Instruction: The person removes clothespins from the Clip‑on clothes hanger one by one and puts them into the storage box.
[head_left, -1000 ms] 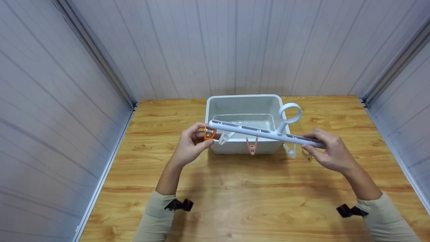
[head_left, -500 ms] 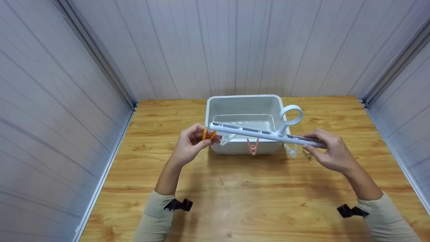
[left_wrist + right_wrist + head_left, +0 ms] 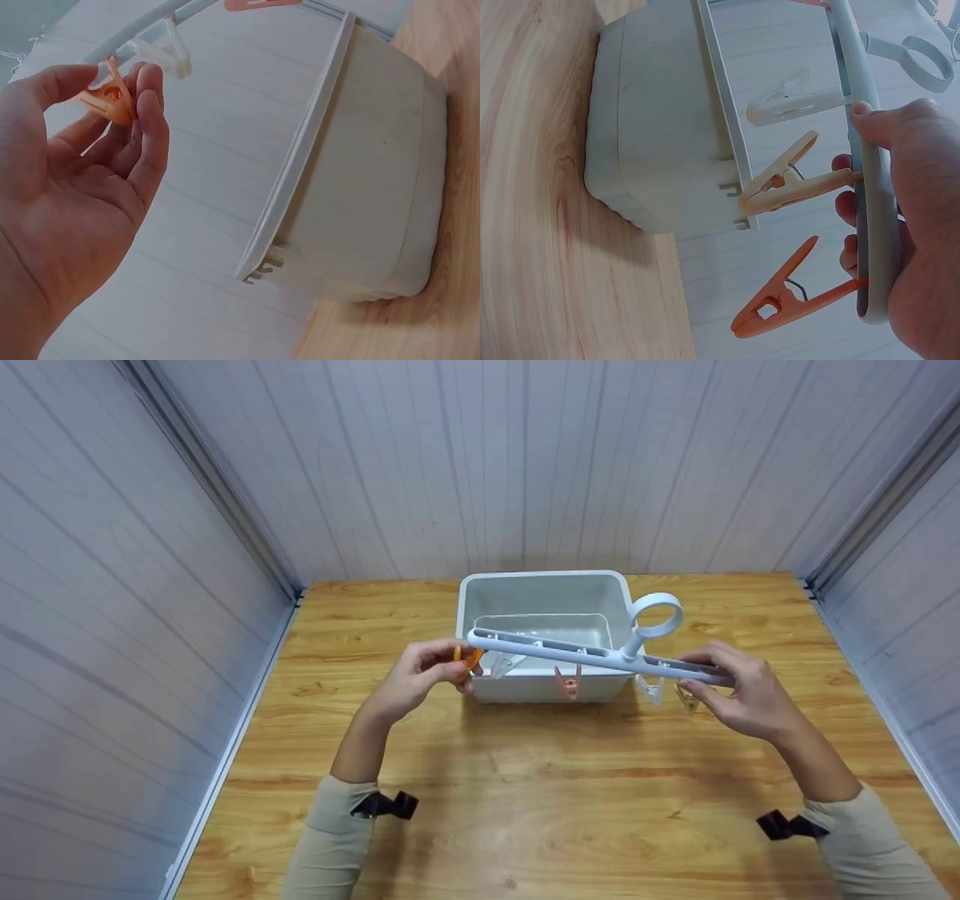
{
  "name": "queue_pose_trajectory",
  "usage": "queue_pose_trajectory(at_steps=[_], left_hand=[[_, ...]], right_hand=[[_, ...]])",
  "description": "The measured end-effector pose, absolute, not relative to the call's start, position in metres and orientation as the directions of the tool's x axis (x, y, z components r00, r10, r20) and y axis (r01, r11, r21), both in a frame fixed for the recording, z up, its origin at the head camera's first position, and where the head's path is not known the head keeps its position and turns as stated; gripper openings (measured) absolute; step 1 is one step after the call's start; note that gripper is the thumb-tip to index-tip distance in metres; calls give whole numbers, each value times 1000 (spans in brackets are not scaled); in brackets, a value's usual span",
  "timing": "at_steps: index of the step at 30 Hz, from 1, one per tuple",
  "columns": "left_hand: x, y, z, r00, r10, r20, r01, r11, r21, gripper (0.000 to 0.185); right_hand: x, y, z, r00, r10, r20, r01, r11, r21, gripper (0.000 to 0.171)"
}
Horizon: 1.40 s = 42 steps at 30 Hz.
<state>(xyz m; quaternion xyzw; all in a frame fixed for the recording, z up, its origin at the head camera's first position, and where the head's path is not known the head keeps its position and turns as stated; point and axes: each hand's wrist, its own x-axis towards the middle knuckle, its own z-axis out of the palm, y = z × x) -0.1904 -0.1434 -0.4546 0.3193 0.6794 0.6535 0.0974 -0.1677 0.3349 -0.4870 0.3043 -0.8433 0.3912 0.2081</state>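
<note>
My right hand (image 3: 750,697) grips the right end of a pale blue clip hanger bar (image 3: 555,651), which slants over the bin and has a ring hook (image 3: 677,615) on top. Thumb and fingers of my left hand (image 3: 416,675) pinch an orange clothes peg (image 3: 472,660) right at the bar's left end. Along the bar hang a clear white peg (image 3: 506,664), a pink peg (image 3: 570,684), another white peg (image 3: 799,105) and a beige peg (image 3: 772,195). An orange-red peg (image 3: 769,311) hangs beside my right fingers in the right wrist view; the head view hides it behind that hand.
A light grey plastic bin (image 3: 547,688) stands on the wooden table (image 3: 525,810) behind and below the bar. Inside it shows a clear rectangular rim (image 3: 544,616). White panel walls (image 3: 525,472) enclose the table at the back and sides.
The orange peg turned in my left fingers, dipping below the bar's end and coming back up against it. My left forearm shifted slightly left; the bar and right hand moved slightly right.
</note>
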Motion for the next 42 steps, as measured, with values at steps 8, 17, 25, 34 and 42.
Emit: queue_pose_trajectory(at_steps=[8, 17, 25, 34, 42], left_hand=[[-194, -153, -453, -701, 651, 291, 286, -117, 951, 32], [-199, -156, -454, -640, 708, 299, 311, -117, 943, 51], [-200, -161, -452, -606, 743, 284, 320, -98, 942, 50], [-199, -165, -439, -624, 768, 144, 333, 94, 938, 46], [-194, -159, -435, -704, 699, 126, 350, 187, 918, 33]], right_hand=[[-169, 339, -486, -705, -393, 590, -707, 457, -540, 34], [-172, 343, -486, -657, -458, 599, -754, 379, -537, 39], [-175, 348, -484, -651, -498, 573, -756, 354, -551, 44], [-179, 353, -481, -614, -547, 569, -782, 327, -530, 45], [-180, 351, -485, -617, -525, 587, -782, 320, -535, 43]])
